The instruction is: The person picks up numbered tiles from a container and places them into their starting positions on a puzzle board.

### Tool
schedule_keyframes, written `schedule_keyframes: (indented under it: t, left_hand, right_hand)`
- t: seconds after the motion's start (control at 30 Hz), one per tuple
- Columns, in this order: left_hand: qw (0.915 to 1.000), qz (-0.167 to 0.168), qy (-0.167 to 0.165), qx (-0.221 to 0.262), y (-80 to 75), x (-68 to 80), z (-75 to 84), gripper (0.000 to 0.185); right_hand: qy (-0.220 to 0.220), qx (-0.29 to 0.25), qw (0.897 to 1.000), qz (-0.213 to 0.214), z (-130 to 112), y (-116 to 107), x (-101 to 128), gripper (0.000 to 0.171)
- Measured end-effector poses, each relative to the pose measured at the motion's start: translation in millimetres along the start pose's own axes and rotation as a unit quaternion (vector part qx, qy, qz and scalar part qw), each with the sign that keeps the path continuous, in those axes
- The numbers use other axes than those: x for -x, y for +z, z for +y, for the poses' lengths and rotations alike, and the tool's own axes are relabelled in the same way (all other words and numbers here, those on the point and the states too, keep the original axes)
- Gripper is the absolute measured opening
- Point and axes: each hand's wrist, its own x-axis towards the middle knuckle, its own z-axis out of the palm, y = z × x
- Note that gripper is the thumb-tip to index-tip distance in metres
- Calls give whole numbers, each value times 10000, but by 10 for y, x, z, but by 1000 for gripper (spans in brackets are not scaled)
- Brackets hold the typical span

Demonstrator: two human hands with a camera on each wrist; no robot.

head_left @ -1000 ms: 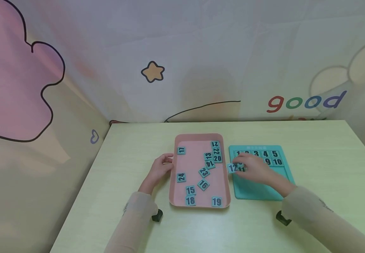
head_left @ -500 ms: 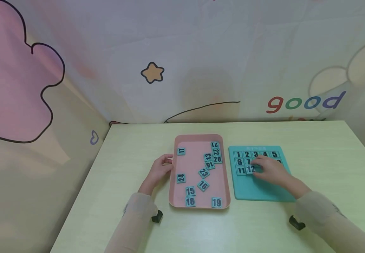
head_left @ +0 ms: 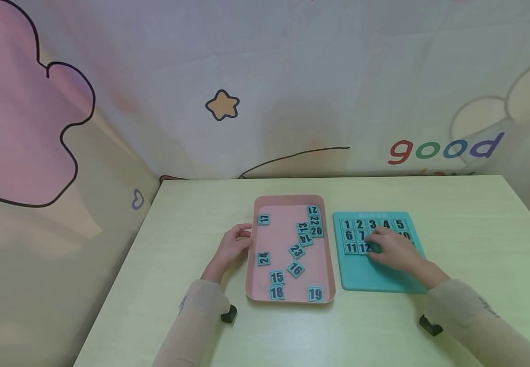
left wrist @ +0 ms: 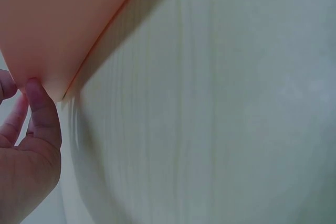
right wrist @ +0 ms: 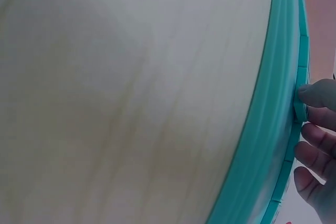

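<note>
**A:** Where is the right hand?

**B:** In the lower right of the head view, lying on the flat teal plastic number board. Its fingers are fairly straight and press on the small teal square tile marked 12, which sits in the board's 3rd row just right of the tile marked 11. They grasp nothing.

**A:** And the board itself?

**B:** It lies flat on the pale green wooden bench, right of centre in the frame, just beside the shallow pink plastic tray. Tiles 1 to 5 fill its top row; 6 and 7 show in the 2nd row, and the hand hides part of that row.

**A:** What about the left hand?

**B:** Left of centre, resting against the tray's left rim. In the left wrist view its thumb touches the tray's edge; the fingers are loosely curled, and I cannot tell whether they actually grip the rim.

**A:** What lies in the tray?

**B:** Loose teal tiles: 17 at upper left, 24 below it, 21, 22 and 20 stacked at upper right, 13, 14, 23 and 16 in the middle, and 15, 18 and 19 along the bottom.
</note>
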Motion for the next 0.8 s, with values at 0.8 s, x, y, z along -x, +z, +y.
schedule_keyframes:
  t: [0.8]
  left_hand:
    - [10000, -5, -19, 48, 7, -17, -20, 39]
  right_hand:
    - [-311, 139, 9992, 195, -174, -87, -148, 38]
